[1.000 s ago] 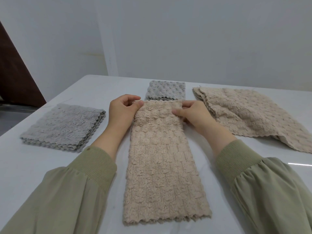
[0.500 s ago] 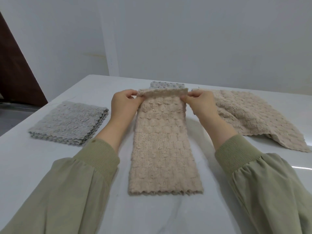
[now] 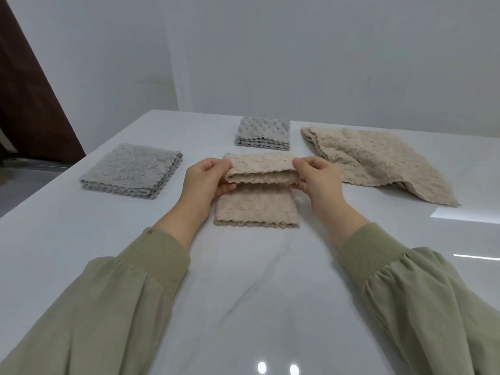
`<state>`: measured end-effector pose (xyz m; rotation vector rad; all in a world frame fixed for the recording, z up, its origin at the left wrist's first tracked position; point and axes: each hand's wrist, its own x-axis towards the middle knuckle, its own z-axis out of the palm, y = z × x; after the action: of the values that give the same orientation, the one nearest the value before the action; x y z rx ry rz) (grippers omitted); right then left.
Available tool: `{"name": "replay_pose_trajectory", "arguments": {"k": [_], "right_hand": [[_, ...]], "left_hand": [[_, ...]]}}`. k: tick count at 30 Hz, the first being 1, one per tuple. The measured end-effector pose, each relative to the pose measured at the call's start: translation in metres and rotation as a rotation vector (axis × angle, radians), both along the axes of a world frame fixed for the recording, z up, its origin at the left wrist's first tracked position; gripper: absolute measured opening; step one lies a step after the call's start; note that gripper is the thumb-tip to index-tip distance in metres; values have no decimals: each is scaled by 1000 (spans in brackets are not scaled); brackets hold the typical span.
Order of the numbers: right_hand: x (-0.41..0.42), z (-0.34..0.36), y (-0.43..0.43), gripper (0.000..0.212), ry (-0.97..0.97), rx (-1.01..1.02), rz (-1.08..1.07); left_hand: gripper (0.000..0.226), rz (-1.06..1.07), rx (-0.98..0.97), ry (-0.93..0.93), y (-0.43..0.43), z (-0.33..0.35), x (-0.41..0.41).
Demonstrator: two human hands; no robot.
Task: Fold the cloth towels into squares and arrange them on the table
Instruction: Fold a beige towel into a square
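Pinched raised fold of beige towel [image 3: 257,209] between left hand [image 3: 205,180] and right hand [image 3: 316,177], fingers curled round its ends.

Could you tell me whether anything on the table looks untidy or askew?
The loose beige towels at right lie rumpled and skewed, unlike the large grey stack and small grey stack. The left hand and right hand hold the middle towel mid-fold.
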<state>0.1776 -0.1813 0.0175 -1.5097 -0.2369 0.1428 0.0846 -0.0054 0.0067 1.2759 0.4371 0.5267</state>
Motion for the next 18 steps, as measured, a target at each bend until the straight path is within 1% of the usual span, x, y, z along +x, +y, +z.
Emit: {"name": "replay_pose_trajectory", "arguments": {"k": [2,4,6,9,12,15,18], "right_hand": [[-13,1,-5,13,-32,-23,-8],[-25,0,-9,13,-25,-15,-11],[-35,-4,-13,12,-44,-84,-19],[-42,-9,-18,13,-129,-207,-2],[-46,-10,-17,13,-166,-265,34],[-46,-13,-16,16,-212,-344,19],[-43,-14,-17,17,-231,-353,-11]], "left_hand": [[12,-31,8,45,-4,1,-13],[13,-58,27,94,-9,2,-23],[15,-75,59,141,-10,5,-31],[21,-109,155,198,-4,11,-38],[22,-127,222,253,1,15,-43],[22,-172,301,325,2,18,-46],[21,-231,356,354,2,19,-47]]}}
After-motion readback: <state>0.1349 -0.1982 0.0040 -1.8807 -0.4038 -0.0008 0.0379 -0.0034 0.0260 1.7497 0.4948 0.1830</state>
